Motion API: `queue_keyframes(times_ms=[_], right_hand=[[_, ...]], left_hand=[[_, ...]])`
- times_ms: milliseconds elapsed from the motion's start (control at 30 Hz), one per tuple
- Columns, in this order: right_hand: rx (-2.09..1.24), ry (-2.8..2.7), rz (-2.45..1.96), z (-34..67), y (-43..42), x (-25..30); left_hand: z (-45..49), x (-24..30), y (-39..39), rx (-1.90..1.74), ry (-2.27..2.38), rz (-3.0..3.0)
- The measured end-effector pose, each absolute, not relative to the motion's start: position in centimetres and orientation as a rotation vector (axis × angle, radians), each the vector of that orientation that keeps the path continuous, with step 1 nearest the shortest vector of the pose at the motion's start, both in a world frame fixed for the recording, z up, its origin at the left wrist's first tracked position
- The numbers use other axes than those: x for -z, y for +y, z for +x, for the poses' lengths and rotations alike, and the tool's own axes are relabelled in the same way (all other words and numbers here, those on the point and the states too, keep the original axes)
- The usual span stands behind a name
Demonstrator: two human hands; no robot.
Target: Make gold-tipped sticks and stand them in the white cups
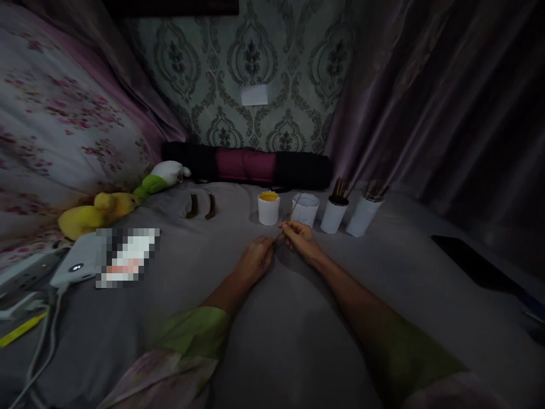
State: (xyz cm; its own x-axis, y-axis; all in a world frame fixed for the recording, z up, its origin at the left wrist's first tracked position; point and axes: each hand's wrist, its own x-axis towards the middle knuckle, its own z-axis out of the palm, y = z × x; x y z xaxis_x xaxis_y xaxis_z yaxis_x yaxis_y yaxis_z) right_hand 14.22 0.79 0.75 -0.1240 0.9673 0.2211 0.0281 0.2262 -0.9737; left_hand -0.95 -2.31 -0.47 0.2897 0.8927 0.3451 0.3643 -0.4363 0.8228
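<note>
Grey bedding spread dimly before me. My left hand (255, 260) and right hand (301, 238) met at centre, both pinching a thin stick (291, 215) by its low end, likely for steadiness. Its tip slanted toward one o'clock. Four cups (268, 209) stood at twelve, handy.

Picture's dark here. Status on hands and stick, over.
Left hand and right hand both pinching thin stick. Tip angled up before white cups. Nothing blocking the hands.
</note>
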Motion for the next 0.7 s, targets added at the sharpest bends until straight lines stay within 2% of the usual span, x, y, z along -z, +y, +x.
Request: queue_keyframes(times_ms=[267, 700], right_hand=[[-1.097, -1.425, -1.020, 14.3, 1.1, -0.3], [-1.037, -1.465, -1.050, 14.5, 1.0, -0.5]], left_hand=[[-0.7, 0.7, -1.8, -1.148, 1.150, 1.910], [0.2, 0.2, -2.2, -1.019, 1.005, 1.217]])
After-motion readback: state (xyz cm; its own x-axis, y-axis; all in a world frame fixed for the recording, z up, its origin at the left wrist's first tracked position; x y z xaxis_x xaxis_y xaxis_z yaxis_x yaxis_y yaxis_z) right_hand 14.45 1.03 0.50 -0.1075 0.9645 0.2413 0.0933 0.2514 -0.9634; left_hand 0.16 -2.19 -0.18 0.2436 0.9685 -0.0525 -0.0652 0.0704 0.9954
